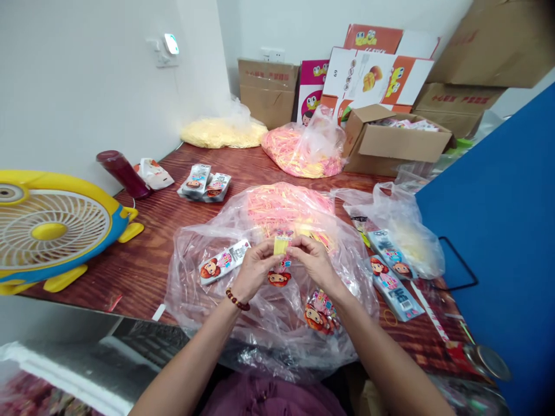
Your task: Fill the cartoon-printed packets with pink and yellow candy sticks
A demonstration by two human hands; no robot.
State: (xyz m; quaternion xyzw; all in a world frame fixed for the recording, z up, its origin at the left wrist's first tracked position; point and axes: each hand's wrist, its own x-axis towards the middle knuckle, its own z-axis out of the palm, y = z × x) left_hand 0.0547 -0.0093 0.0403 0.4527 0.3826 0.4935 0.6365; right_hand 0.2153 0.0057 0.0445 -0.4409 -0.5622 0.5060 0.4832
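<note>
My left hand [255,267] and my right hand [313,261] meet over a large clear plastic bag [208,289] of pink and yellow strips. Together they pinch a small packet with a cartoon girl's face [281,276], with a yellow bundle [281,246] sticking out of its top. A bead bracelet [236,300] circles my left wrist. Another cartoon packet [223,262] lies on the bag left of my hands, and a crinkled one [319,312] lies below my right wrist.
A yellow and blue fan [47,228] stands at the left on the wooden table [147,254]. Dark red bottle [124,173], packet stack [203,184], more bags of strips [303,150], an open cardboard box [394,141], and packets [392,277] at right beside a blue panel [498,231].
</note>
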